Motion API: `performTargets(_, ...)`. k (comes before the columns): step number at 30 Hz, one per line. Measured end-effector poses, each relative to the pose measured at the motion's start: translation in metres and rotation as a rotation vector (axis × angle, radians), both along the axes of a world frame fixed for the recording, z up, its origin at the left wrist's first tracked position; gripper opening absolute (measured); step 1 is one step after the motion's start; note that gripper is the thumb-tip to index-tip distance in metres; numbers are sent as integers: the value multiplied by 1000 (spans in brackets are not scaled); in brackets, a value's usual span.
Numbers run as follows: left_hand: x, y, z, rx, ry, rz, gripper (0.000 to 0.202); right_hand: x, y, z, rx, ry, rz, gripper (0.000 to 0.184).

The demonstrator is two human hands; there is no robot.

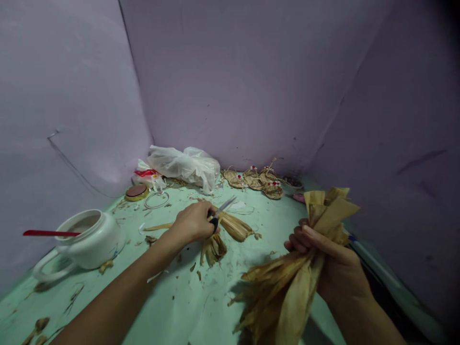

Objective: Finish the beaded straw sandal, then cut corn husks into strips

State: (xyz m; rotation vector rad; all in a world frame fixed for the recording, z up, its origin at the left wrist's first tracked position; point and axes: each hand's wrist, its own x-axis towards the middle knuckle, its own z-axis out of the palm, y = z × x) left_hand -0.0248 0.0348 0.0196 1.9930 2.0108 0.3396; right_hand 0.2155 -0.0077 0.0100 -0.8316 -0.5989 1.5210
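Near the middle of the table, my left hand [196,220] is closed on a pair of scissors [225,204]. Their metal blades point away to the right, and part of a black handle shows by my fingers. Beside and under that hand lie folded dry corn husks [235,226] and a shorter husk piece [214,249]. On the right, my right hand [334,261] grips a bundle of dry corn husks [305,287] round its narrow neck. The bundle's folded top sticks up above my fingers, while its frayed lower end fans down over the table.
A white pot [95,242] with a red stick [52,233] across its mouth stands at left. Further back are a round tin [136,192], a wire ring [157,200], a plastic bag [185,165] and several woven pieces with red beads [253,179]. Scraps litter the green table [179,311]; walls enclose it.
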Motion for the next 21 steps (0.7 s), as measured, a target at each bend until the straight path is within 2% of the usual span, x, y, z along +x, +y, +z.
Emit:
performTargets(3,7,-6,-9,-23,58,-3,25,-4,-1,3,-10,-13,-25,26)
performTargets(6,7,-3,-19,23,7,38,26,-7,-2,4,-11,-20,-17,26)
performTargets(8,2,3,-18,42,-53,65,23,-8,-2,3,-8,-14,-5,27)
performTargets(10,-3,6,-9,78,-123,101,26,-10,-3,2,0,-7,21,26)
performTargets(12,-6,5,6,173,-358,165,35,-13,-5,1,-4,-3,68,25)
performTargets(14,-5,-1,22,258,-741,222,43,-17,-8,-1,-25,-8,110,23)
performTargets(15,-3,-5,28,246,-942,238,44,-20,-10,-2,-37,-17,119,23)
performTargets(18,4,-16,39,-30,-1353,247,39,-26,-13,-3,-60,-60,125,25)
performTargets(21,15,-23,36,-282,-1607,305,28,-29,-14,-3,-66,-110,158,31)
